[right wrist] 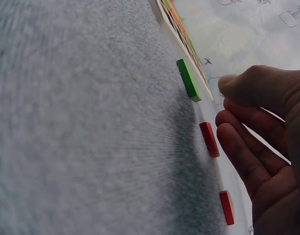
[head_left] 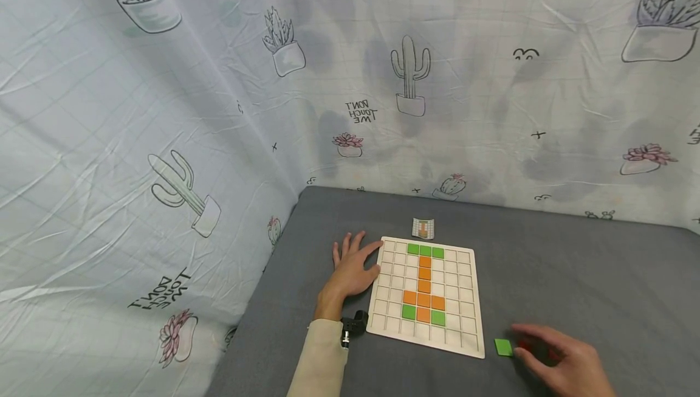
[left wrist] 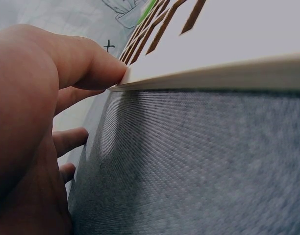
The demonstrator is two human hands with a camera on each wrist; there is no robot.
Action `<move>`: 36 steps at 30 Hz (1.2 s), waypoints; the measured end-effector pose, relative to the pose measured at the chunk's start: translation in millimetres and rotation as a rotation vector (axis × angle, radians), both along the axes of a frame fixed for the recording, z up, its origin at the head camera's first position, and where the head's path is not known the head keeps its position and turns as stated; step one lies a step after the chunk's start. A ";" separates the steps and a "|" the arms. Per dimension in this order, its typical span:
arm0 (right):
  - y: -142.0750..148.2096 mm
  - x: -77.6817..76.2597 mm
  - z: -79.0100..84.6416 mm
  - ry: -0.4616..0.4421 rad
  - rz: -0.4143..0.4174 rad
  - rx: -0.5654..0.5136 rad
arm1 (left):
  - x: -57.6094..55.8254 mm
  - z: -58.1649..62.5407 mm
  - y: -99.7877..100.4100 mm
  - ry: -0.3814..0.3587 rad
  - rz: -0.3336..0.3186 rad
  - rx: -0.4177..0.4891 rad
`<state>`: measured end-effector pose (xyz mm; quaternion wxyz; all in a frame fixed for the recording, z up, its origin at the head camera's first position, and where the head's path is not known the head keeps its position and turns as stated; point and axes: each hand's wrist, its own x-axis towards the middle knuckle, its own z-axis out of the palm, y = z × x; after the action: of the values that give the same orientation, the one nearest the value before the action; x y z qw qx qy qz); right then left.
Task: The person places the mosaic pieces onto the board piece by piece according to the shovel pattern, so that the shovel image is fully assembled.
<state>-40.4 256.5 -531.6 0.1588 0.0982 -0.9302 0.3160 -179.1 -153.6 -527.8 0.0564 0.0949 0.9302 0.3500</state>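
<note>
A pale square grid board [head_left: 459,300] lies on the table, with green tiles [head_left: 409,312] and orange tiles [head_left: 424,286] set in its cells. My left hand [head_left: 350,272] rests at the board's left side, fingers spread, thumb and index fingertip at the edge. In the left wrist view the thumb [left wrist: 98,68] meets the board's rim [left wrist: 204,76]. Right of the board, my right hand [head_left: 569,360] hovers with thumb and index finger apart, holding nothing. A loose green tile [head_left: 504,348] lies just left of its fingertips. Two red tiles [right wrist: 209,140] are partly hidden under this hand in the head view.
A small printed card [head_left: 423,228] with a similar coloured pattern lies behind the board. The grey cloth-covered table [head_left: 574,263] ends at a patterned curtain [head_left: 481,111] at the back and left.
</note>
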 end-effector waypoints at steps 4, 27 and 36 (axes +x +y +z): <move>-2.4 -0.5 -0.4 -0.044 0.002 0.004 | -0.9 -0.1 -0.1 0.003 -0.002 0.003; 7.7 -9.2 -7.4 -0.019 0.214 0.044 | 0.5 -2.3 1.5 0.019 -0.005 0.029; 4.3 -6.6 -6.4 -0.019 0.212 0.039 | -0.5 -10.1 -1.2 0.068 -0.006 0.075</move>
<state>-47.0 260.8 -537.9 0.1135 0.1962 -0.9220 0.3138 -179.6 -154.8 -537.9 0.0221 0.1117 0.9176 0.3809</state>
